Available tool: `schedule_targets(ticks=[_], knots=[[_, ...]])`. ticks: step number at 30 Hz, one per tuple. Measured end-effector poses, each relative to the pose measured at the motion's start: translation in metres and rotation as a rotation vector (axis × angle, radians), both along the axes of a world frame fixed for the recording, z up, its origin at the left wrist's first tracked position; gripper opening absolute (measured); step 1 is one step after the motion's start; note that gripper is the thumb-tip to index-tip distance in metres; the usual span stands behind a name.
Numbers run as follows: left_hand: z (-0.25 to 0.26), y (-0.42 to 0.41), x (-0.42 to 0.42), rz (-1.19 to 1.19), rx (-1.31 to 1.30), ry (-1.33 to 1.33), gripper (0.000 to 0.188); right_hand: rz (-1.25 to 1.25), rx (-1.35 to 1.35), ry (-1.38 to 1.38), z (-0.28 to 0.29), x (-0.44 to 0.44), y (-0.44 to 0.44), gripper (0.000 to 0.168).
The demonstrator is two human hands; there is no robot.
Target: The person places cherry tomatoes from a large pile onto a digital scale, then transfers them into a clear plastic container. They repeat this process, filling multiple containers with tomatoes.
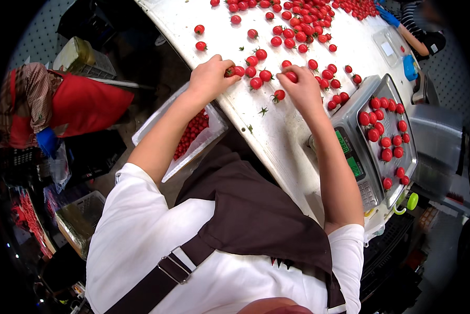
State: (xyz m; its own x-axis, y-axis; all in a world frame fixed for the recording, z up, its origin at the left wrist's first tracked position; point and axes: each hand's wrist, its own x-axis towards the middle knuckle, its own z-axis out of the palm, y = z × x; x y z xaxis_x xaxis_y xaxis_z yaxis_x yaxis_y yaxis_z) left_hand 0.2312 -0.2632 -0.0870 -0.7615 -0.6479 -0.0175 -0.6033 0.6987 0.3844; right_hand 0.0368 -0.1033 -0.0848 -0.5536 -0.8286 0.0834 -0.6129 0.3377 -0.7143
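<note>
Over the white table (272,129), my left hand (209,80) pinches a red cherry tomato (230,72) between thumb and fingers; another tomato (239,71) touches it. My right hand (302,88) has its fingers closed on a cherry tomato (292,77). Several loose tomatoes (256,83) with green calyxes lie between my hands. To the right of my right forearm stands a digital scale (346,157) with lit green displays. Its metal tray (370,165) carries several tomatoes in loose rows. A large pile of tomatoes (305,15) spreads across the far side of the table.
A white foam box (143,131) lined with plastic, with small red tomatoes in it, stands below the table edge under my left arm. A clear plastic container (392,47) lies at the far right, near a co-worker's blue-gloved hand (388,16). Another person in a red apron (88,104) is at left.
</note>
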Motion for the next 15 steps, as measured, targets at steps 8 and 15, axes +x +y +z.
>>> schedule_targets(ticks=[8, 15], knots=[[0.005, 0.014, 0.006, 0.114, 1.456, 0.724, 0.047, 0.117, 0.237, 0.387, -0.012, 0.015, -0.022, 0.028], [-0.004, 0.028, -0.008, 0.203, 1.812, 0.813, 0.048, -0.114, -0.212, -0.979, 0.037, 0.022, 0.033, 0.039]])
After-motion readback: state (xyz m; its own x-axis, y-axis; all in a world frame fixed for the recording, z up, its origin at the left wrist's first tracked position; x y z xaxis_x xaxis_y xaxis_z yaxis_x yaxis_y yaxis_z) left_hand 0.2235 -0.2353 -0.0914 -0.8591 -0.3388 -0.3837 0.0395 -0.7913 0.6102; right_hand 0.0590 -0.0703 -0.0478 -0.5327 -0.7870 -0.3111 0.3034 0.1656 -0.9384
